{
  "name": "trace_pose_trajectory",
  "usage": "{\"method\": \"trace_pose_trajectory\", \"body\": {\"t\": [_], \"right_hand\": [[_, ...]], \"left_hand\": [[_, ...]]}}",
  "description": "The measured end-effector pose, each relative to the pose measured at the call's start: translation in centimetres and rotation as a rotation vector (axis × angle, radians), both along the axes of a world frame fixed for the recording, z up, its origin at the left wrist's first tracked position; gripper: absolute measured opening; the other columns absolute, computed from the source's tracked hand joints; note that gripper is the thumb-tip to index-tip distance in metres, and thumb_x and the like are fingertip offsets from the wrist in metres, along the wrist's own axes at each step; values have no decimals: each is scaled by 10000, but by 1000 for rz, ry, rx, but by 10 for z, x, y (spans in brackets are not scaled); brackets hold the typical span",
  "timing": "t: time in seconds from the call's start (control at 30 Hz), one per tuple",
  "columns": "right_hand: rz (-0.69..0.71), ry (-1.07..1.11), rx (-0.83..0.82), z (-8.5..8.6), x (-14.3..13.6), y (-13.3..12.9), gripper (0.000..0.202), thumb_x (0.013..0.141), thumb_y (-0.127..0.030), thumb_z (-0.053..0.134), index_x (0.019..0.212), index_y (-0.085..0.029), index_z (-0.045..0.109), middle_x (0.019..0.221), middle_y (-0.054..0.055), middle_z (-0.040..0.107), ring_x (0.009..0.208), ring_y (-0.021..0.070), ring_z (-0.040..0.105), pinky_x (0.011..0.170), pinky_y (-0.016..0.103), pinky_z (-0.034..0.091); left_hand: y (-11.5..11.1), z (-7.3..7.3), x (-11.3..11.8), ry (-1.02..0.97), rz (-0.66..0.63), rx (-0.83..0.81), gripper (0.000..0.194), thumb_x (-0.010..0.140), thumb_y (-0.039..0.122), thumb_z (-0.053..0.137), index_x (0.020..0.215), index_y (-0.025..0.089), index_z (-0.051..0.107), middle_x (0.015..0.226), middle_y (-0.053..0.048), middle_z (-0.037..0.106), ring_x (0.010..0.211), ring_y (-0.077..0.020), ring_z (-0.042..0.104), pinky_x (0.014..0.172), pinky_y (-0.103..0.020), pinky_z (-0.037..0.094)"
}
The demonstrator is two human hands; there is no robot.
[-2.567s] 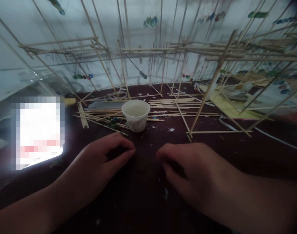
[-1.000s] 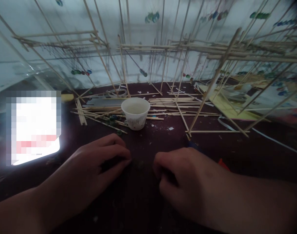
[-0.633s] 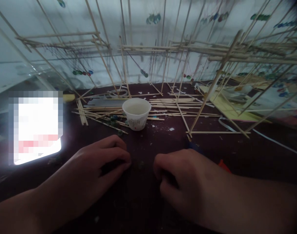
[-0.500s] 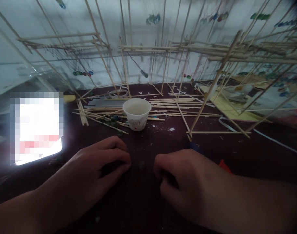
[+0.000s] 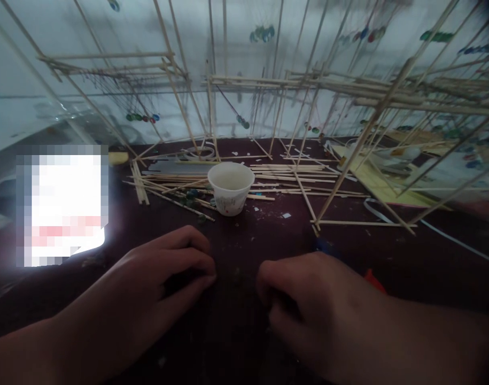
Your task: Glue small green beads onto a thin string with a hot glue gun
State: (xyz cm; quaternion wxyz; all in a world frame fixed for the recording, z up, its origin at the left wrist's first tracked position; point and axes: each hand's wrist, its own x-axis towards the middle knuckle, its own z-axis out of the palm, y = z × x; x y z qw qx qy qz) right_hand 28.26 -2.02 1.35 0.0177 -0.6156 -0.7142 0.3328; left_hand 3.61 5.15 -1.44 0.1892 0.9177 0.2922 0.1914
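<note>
Low over the dark table, my left hand (image 5: 168, 283) has its thumb and index fingertips pressed together. Whatever it may hold is too small or dark to make out. Opposite it, my right hand (image 5: 304, 305) is closed, fingers curled in against the thumb, and its grip is hidden from me. Between the two hands a small dim marble-like thing (image 5: 237, 272) shows faintly; I cannot tell if it touches either hand. Beyond them stands a white paper cup (image 5: 230, 195), upright, with loose wooden sticks (image 5: 168, 187) and a few glassy marbles (image 5: 191, 198) beside it.
Stick frames with hanging marbles (image 5: 143, 117) line the back wall; one frame's lower corner (image 5: 316, 222) reaches close to my right hand. A bright, blurred-out screen (image 5: 66, 203) glows at left. A red object (image 5: 374, 280) lies behind my right wrist, and yellow paper (image 5: 380, 171) lies farther right.
The view has shifted slightly, so the cup and frames appear a little farther right. Both hands keep nearly the same closed poses, my right hand appearing slightly lower and farther right.
</note>
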Motion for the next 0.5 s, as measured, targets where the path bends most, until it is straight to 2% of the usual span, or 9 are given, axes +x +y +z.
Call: {"method": "trace_pose_trajectory", "body": {"t": [0.13, 0.27, 0.5], "right_hand": [[1, 71, 52, -4, 4, -6, 111, 807, -179, 656, 732, -235, 597, 686, -46, 664, 634, 139, 592, 564, 277, 335], [-5, 72, 67, -1, 5, -6, 111, 817, -147, 653, 753, -237, 635, 713, -41, 701, 657, 145, 626, 576, 268, 353], [-106, -12, -4, 5, 1, -4, 161, 840, -146, 664, 920, -285, 682, 762, -35, 715, 703, 192, 673, 608, 289, 420]], "left_hand": [[-5, 0, 2, 1, 59, -62, 214, 998, 268, 613, 877, 296, 787, 1019, 12, 722, 834, -139, 705, 722, -179, 581], [-9, -1, 4, -36, 132, -122, 231, 1006, 317, 612, 849, 313, 781, 1010, 19, 711, 833, -138, 693, 720, -187, 563], [-11, -5, 2, -45, 128, -132, 216, 1012, 303, 614, 874, 312, 780, 1030, 29, 704, 833, -128, 685, 720, -198, 550]]}}
